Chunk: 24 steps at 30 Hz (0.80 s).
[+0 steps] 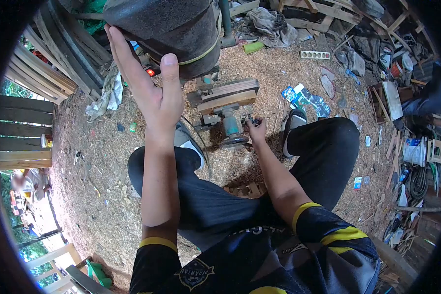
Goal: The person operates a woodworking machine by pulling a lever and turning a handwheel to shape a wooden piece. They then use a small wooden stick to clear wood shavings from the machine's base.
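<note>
Seated on a sawdust floor (pixel 98 191), knees apart, work set between the shoes. Left hand (pixel 149 90) is raised, meeting the lower edge of a dark drum-shaped block (pixel 166 24) that fills the top of the view close to the camera. Right hand (pixel 256 131) is down low at a teal-bodied motor tool (pixel 230 125), which sits under stacked wooden blocks (pixel 225 95) with a round disc (pixel 233 142) at its near end. Judgement: the step looks like steadying the heavy block while adjusting the tool. To do it well, keep the block's weight borne on the palm rather than the fingertips, keep it clear of the disc, and keep the right fingers on the tool's body, away from the disc rim and the loose cable (pixel 201 147). Left fingers (pixel 120 46) are nearly straight and spread at a wide span along the block's side, with the thumb laid up its front face, so the edge is gripped between them, braced more than clenched. Right fingers (pixel 254 122) are curled in tight at a small part beside the tool's body. Whether they pinch it or merely touch it cannot be told.
</note>
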{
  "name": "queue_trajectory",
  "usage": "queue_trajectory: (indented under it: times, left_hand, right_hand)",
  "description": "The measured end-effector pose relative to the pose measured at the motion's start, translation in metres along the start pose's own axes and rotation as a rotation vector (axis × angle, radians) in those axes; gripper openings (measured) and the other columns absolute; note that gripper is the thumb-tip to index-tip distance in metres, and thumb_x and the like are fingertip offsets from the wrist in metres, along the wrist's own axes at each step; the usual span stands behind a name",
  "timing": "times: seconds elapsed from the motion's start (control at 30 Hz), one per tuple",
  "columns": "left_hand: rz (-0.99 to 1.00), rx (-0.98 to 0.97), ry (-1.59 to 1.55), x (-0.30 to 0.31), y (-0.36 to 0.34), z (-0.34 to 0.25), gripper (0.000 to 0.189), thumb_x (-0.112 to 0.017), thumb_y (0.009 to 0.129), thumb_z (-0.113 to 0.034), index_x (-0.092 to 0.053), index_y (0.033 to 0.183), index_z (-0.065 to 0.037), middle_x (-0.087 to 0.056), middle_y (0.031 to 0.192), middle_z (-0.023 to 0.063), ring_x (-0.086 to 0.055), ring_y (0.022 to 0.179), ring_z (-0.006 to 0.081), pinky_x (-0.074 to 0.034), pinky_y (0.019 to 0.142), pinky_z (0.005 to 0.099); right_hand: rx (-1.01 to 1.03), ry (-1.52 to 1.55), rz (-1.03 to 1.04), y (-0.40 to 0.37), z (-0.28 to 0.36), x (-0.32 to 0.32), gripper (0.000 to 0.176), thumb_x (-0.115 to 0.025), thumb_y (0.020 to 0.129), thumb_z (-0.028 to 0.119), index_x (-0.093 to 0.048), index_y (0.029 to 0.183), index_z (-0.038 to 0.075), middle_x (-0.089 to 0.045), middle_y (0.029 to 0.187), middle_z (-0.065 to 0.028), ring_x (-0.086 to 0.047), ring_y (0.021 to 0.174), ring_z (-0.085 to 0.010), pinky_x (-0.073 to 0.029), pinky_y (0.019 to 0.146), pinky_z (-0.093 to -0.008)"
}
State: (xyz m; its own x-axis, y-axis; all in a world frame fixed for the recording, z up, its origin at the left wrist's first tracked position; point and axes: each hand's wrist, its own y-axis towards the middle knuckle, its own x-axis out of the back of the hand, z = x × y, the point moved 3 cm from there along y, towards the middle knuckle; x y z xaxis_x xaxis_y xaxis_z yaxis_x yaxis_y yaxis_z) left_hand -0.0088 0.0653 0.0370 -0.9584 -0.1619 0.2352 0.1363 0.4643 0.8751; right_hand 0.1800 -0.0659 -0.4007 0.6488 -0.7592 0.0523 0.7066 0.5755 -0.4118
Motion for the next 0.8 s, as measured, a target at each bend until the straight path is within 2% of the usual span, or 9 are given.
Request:
queue_trajectory:
  times: [0.07, 0.17, 0.27, 0.37, 0.47, 0.57, 0.67, 0.8]
  left_hand:
    - [0.002, 0.015, -0.009, 0.0, 0.0, 0.0, 0.087, -0.061, 0.101, -0.034, -0.016, 0.165, 0.004, -0.018, 0.17, 0.0294, -0.019, 0.158, 0.043, -0.013, 0.127, 0.0512]
    - [-0.002, 0.029, -0.025, -0.001, -0.001, -0.001, 0.087, -0.061, 0.101, -0.034, -0.016, 0.165, 0.004, -0.018, 0.17, 0.0296, -0.019, 0.158, 0.043, -0.013, 0.127, 0.0515]
    - [-0.009, 0.008, -0.017, -0.001, 0.0, -0.001, 0.087, -0.061, 0.101, -0.034, -0.016, 0.165, 0.004, -0.018, 0.17, 0.0297, -0.018, 0.158, 0.0431, -0.013, 0.127, 0.0515]
    - [0.008, 0.005, 0.007, 0.001, 0.0, -0.002, 0.086, -0.061, 0.101, -0.034, -0.016, 0.165, 0.003, -0.018, 0.17, 0.0295, -0.018, 0.158, 0.0431, -0.014, 0.127, 0.0514]
    - [0.017, 0.006, 0.006, 0.001, 0.0, -0.001, 0.085, -0.061, 0.102, -0.033, -0.016, 0.165, 0.003, -0.018, 0.17, 0.0292, -0.018, 0.158, 0.0429, -0.014, 0.127, 0.0515]
    - [0.014, 0.004, 0.003, 0.002, -0.001, -0.001, 0.085, -0.061, 0.102, -0.032, -0.016, 0.165, 0.002, -0.018, 0.17, 0.029, -0.019, 0.158, 0.0427, -0.014, 0.127, 0.0515]
    - [0.014, 0.01, -0.017, 0.001, -0.001, -0.001, 0.085, -0.061, 0.102, -0.032, -0.017, 0.165, 0.002, -0.018, 0.17, 0.0288, -0.019, 0.158, 0.0425, -0.014, 0.127, 0.0514]
    - [0.016, 0.004, 0.005, 0.002, 0.0, -0.003, 0.084, -0.061, 0.101, -0.031, -0.017, 0.165, 0.002, -0.018, 0.17, 0.0285, -0.02, 0.158, 0.0424, -0.014, 0.127, 0.0512]
  right_hand:
    - [0.038, 0.022, -0.02, 0.016, -0.024, -0.003, 0.051, -0.083, 0.09, 0.018, -0.051, 0.127, 0.002, -0.061, 0.107, -0.0083, -0.059, 0.091, -0.018, -0.052, 0.081, -0.0329]
    - [-0.024, 0.049, 0.019, 0.019, -0.024, -0.002, 0.052, -0.085, 0.087, 0.016, -0.052, 0.126, 0.002, -0.062, 0.108, -0.0087, -0.059, 0.092, -0.0182, -0.052, 0.083, -0.033]
    - [0.28, -0.206, -0.029, 0.038, -0.045, -0.004, 0.052, -0.086, 0.084, 0.02, -0.056, 0.122, 0.0, -0.064, 0.103, -0.016, -0.064, 0.094, -0.0249, -0.053, 0.085, -0.0383]
    - [0.293, -0.284, -0.056, 0.029, -0.032, -0.002, 0.051, -0.086, 0.082, 0.019, -0.057, 0.119, -0.002, -0.065, 0.106, -0.0187, -0.065, 0.095, -0.0277, -0.054, 0.087, -0.0394]
    - [0.286, -0.247, -0.051, 0.047, -0.06, -0.004, 0.05, -0.085, 0.084, 0.01, -0.055, 0.123, 0.005, -0.066, 0.101, -0.009, -0.064, 0.085, -0.0162, -0.055, 0.075, -0.0311]
    - [0.027, -0.089, 0.039, 0.012, -0.017, 0.0, 0.052, -0.085, 0.083, 0.01, -0.055, 0.124, 0.004, -0.066, 0.103, -0.0095, -0.065, 0.085, -0.0168, -0.056, 0.073, -0.0331]
    - [0.073, -0.147, 0.08, 0.022, -0.034, -0.001, 0.053, -0.086, 0.083, 0.01, -0.054, 0.125, 0.003, -0.066, 0.103, -0.0099, -0.066, 0.086, -0.0173, -0.057, 0.071, -0.0339]
    - [0.184, -0.268, 0.006, 0.022, -0.03, -0.002, 0.056, -0.089, 0.08, 0.014, -0.055, 0.123, 0.001, -0.068, 0.1, -0.0128, -0.068, 0.087, -0.0222, -0.057, 0.074, -0.0382]
